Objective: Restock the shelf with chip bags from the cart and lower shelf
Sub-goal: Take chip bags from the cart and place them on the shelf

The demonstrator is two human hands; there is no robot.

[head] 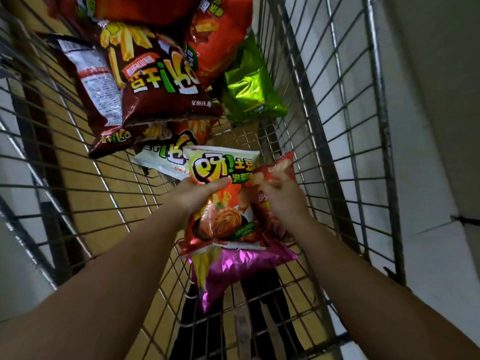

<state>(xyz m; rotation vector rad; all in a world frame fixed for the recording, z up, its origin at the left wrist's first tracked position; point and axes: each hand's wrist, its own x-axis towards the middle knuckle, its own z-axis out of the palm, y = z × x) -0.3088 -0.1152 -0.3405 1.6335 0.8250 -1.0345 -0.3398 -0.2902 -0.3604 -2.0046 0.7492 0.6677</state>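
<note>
Inside wire cart: both hands gripping bags.
Left hand holds kimchi-print chip bag; right hand pinches red bag, mostly hidden, blurred.

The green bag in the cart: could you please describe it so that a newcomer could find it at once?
Look into the wire cart and follow its right wall toward the far end. There, past both hands, the green bag leans against the mesh, beside the orange bag. It is the only shiny lime-green bag; the others are red, brown, orange, white or purple.
</note>
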